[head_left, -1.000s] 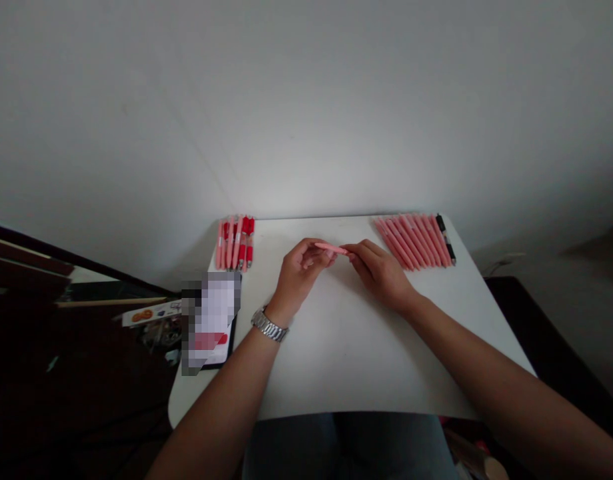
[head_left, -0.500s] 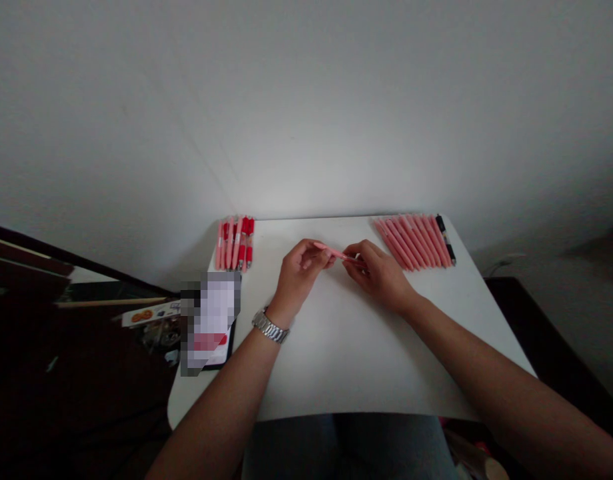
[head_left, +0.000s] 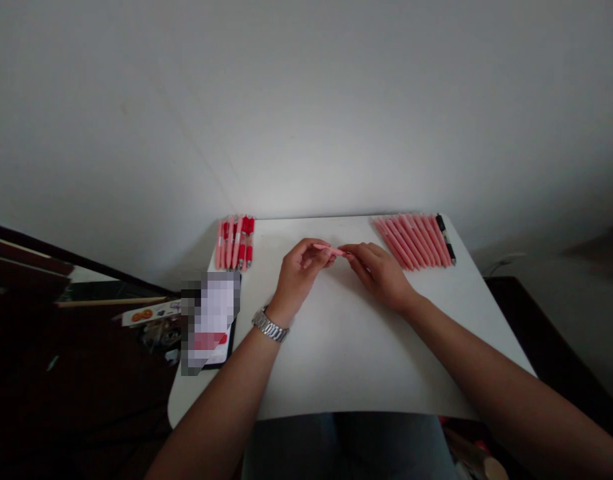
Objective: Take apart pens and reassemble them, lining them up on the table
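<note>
A slim pink pen (head_left: 338, 253) is held level above the middle of the white table. My left hand (head_left: 302, 264), with a metal watch on its wrist, pinches the pen between thumb and fingers. At the pen's right end, the fingertips of my right hand (head_left: 374, 270) are closed together. My right fingers cover that end, so any small part between them is hidden.
Several pink pens (head_left: 411, 243) lie in a slanted row at the back right, beside a black pen (head_left: 446, 240). Pink and red pens (head_left: 235, 243) are grouped at the back left. A phone (head_left: 219, 333), partly blurred, rests on the table's (head_left: 336, 360) left edge. Behind stands a wall (head_left: 306, 133).
My right hand's fingertips have shifted slightly up and now close at the pen's right end. The piece that showed under my right fingers is hidden. My left hand stays almost still.
</note>
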`<state>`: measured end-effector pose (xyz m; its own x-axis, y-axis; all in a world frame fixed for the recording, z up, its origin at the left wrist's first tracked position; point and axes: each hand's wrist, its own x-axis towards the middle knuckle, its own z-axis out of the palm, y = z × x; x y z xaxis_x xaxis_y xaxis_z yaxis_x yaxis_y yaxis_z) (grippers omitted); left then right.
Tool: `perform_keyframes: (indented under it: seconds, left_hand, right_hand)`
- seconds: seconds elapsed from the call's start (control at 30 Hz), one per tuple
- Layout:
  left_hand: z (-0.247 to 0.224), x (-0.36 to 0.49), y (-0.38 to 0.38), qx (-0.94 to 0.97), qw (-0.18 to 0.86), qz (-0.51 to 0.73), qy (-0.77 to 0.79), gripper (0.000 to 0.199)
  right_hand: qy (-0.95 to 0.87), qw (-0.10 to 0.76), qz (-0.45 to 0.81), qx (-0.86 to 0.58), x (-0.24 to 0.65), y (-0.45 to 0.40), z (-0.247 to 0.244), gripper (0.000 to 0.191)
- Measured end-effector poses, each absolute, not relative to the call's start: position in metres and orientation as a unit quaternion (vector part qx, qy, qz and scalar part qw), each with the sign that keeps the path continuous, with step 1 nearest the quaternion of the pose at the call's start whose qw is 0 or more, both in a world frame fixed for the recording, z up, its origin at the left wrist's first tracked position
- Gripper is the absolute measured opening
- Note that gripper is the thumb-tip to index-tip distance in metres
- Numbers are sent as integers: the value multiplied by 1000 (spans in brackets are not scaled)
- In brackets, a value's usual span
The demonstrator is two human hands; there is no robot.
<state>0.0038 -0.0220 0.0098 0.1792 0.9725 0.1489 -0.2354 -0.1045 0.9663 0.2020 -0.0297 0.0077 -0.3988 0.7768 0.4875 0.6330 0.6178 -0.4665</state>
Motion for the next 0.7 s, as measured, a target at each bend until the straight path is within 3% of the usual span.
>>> perform_keyframes:
  seconds: [0.7]
  left_hand:
    - [3,-1,-16,496,546,559,379,29]
  right_hand:
    - [-800,364,144,-455,204,-30,2,19]
